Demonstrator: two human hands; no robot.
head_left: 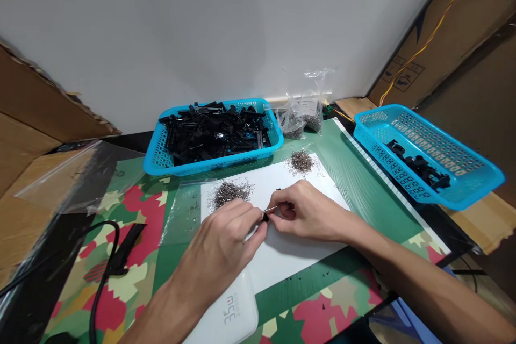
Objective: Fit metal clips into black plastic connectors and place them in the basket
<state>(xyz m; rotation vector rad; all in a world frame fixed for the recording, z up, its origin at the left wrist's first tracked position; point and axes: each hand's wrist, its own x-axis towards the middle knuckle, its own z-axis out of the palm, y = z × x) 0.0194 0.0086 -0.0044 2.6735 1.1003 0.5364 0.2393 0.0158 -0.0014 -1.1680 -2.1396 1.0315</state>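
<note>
A pale wall (pixel 226 27) rises beyond the white sheet (pixel 282 263), the landmark here; the hands and forearms cover part of the sheet. A green mat (pixel 342 150) lies under and around it, over a patterned cover (pixel 133 258) cut off at the bottom edge.

Beyond the sheet and to its left, the fuller blue basket (pixel 209 166) is heaped with black plastic parts (pixel 217 131), too tangled to tell apart. To the sheet's right, the other blue basket (pixel 455 205) holds a small group of black parts (pixel 419 166) on its floor.

The left hand (pixel 229 231) and right hand (pixel 308 212) meet above the sheet's middle. Near the sheet's lower left, a white device (pixel 242 306) is partly under the left forearm and cut off below. Two clear bags (pixel 310 113) of small metal pieces stand past the far edge, their contents blurred by the plastic.

On the sheet, one metal pile (pixel 229 193) sits at the far left, partly behind the left hand; a smaller pile (pixel 301 161) sits at the far right. Left fingertips pinch a small black piece (pixel 265 217), mostly hidden; right fingertips pinch a thin metal piece (pixel 271 209) against it.
</note>
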